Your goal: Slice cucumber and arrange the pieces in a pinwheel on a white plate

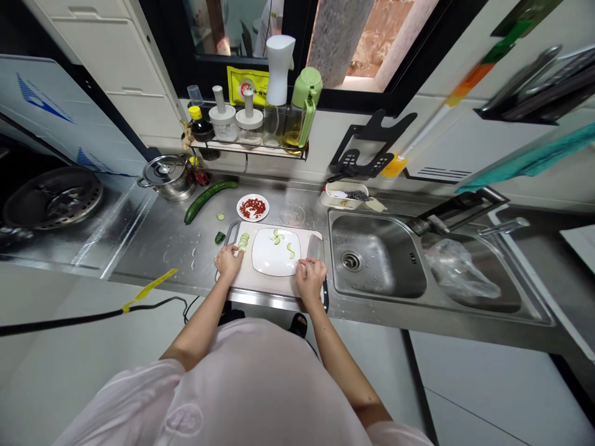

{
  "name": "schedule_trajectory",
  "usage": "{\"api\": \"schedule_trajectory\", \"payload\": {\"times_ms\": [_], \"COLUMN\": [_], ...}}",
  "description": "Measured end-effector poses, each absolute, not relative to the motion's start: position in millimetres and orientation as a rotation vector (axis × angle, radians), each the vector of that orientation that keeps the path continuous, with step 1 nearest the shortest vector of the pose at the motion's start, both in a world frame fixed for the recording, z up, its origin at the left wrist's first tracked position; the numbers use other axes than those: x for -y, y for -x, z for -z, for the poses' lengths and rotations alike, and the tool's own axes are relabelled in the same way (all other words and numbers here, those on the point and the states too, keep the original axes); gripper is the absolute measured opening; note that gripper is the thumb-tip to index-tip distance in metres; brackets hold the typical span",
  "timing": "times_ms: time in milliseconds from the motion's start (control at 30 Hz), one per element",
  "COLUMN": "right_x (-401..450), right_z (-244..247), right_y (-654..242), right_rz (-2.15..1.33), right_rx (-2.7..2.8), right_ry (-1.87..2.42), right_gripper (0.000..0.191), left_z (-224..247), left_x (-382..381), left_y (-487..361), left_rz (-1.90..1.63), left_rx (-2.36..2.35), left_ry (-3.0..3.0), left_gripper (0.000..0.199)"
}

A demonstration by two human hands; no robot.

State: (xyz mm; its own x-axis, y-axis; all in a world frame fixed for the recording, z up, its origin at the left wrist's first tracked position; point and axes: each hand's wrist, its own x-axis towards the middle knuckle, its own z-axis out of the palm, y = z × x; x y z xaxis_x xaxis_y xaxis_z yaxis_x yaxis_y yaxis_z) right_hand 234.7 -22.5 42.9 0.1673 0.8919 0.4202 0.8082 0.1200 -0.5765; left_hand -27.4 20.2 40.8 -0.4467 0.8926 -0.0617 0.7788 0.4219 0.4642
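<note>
A white plate [275,265] lies on the cutting board [264,284], with thin cucumber slices [277,236] fanned near its top and a few more at its right side. My left hand [228,263] rests at the board's left edge, its fingertips together on a row of cucumber slices [244,240]. At the plate's right edge is my right hand [310,277], its fingers bent and close together; whatever they may hold is too small to make out. A knife [315,246] with a broad blade lies on the board just above my right hand.
Behind the board stands a small plate of chopped red pieces [252,208]. A long cucumber [209,199] and a lidded pot [168,176] are at the back left. To the right is a sink [379,254]. A bottle rack [251,148] hangs on the back wall.
</note>
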Motion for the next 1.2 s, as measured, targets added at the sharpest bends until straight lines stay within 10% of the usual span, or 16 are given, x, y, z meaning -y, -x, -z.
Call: {"api": "schedule_trajectory", "payload": {"times_ms": [500,1200], "right_x": [20,-9], "right_z": [-59,-163], "right_y": [-230,-175], "right_rz": [-0.174,-0.773], "right_rx": [1.601,1.643], "right_ry": [1.598,1.214], "right_gripper": [0.017,0.016], "left_z": [-57,-160], "left_x": [-32,-6], "left_y": [13,-29], "left_rz": [-1.31,-1.241], "left_rx": [-1.594,-1.241], "left_ry": [-0.796,-1.208], "left_gripper": [0.035,0.026]}}
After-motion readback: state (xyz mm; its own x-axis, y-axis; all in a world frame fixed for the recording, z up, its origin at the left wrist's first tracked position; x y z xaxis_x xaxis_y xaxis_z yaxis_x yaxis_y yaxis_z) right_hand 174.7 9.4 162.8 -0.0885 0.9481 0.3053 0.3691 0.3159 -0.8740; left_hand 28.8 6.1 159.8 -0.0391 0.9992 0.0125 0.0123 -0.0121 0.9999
